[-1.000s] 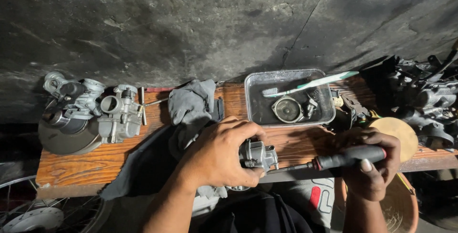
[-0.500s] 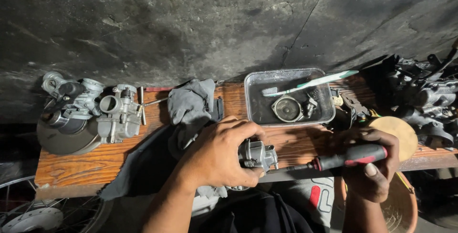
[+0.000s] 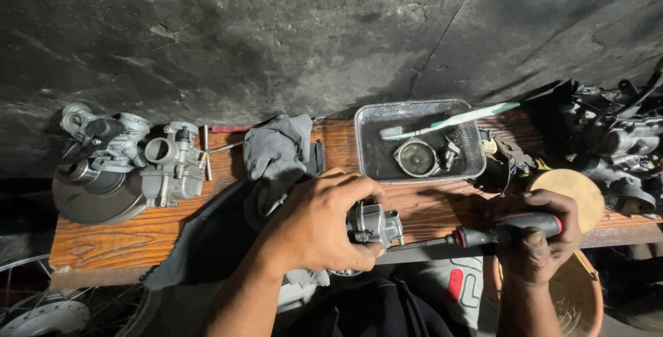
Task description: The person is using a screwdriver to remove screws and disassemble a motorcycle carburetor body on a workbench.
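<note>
My left hand (image 3: 314, 223) grips a small grey metal carburettor (image 3: 375, 224) at the front edge of a wooden bench (image 3: 138, 230). My right hand (image 3: 542, 240) is closed on the black and red handle of a screwdriver (image 3: 483, 235). Its shaft points left, with the tip at the carburettor's right side. A grey rag (image 3: 276, 150) lies just behind my left hand.
A clear plastic tray (image 3: 366, 150) holds a toothbrush (image 3: 456, 119), a round metal part and small pieces. Other carburettors (image 3: 173, 164) and a metal disc (image 3: 93, 202) sit at the left. Engine parts (image 3: 615, 143) crowd the right, near a tan round lid (image 3: 573, 192). A spoked wheel (image 3: 48, 309) lies below left.
My right hand has turned slightly on the screwdriver handle. My left hand and the carburettor stay in the same place.
</note>
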